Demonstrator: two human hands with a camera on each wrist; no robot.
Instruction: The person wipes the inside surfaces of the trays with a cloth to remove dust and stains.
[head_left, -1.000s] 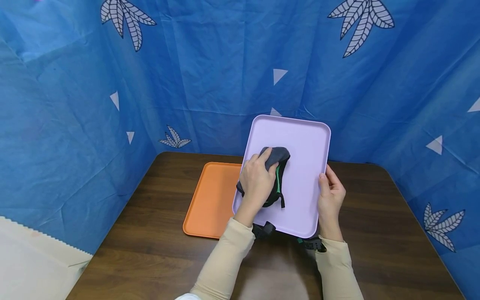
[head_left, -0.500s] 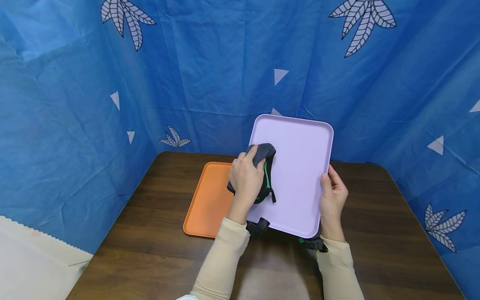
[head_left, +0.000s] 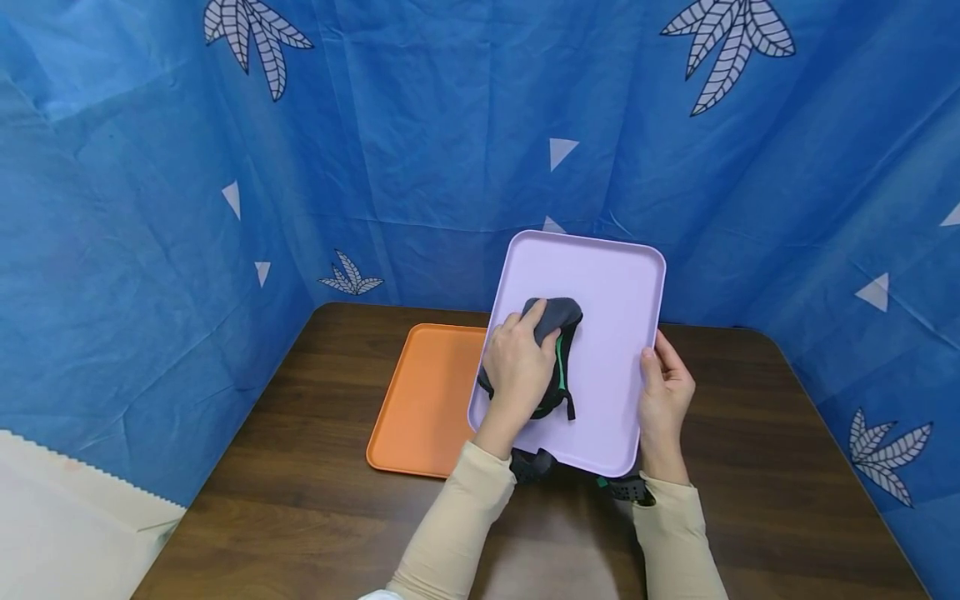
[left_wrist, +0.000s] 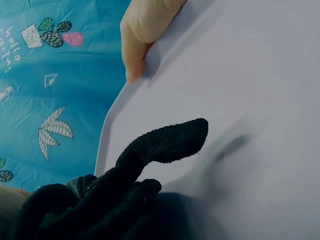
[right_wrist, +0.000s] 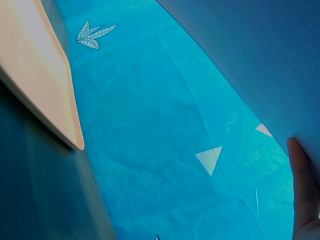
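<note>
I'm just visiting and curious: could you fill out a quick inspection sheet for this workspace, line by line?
Surface: dark wooden table.
Job's things: lilac tray held tilted above the table; dark cloth with green trim pressed on its face.
Clutter: orange tray lying flat on the table, left of the lilac one.
Hands: left hand grips the cloth; right hand holds the lilac tray's right edge.
Cables: nothing seen.
Surroundings: blue leaf-print curtain on three sides.
</note>
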